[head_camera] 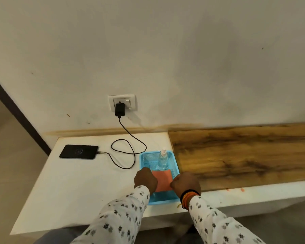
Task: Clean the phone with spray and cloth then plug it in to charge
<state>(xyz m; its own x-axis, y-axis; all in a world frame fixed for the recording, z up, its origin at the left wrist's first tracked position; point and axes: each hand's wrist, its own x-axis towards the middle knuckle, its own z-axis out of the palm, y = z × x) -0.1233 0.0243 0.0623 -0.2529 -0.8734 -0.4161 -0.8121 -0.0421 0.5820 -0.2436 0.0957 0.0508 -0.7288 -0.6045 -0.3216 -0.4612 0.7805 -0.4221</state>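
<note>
A black phone [79,151] lies flat at the far left of the white table [74,187], with a black cable [128,152] plugged into its right end. The cable loops across the table up to a black charger [119,110] in the wall socket [122,102]. A blue mesh basket [149,160] holds a clear spray bottle [162,160] standing upright and an orange cloth [163,180] lying flat. My left hand [145,179] and my right hand [186,184] rest at the cloth's left and right edges, fingers curled on it.
A wooden board [245,154] covers the table's right part, right beside the basket. The white wall rises directly behind the table. The table's front edge runs close below my forearms.
</note>
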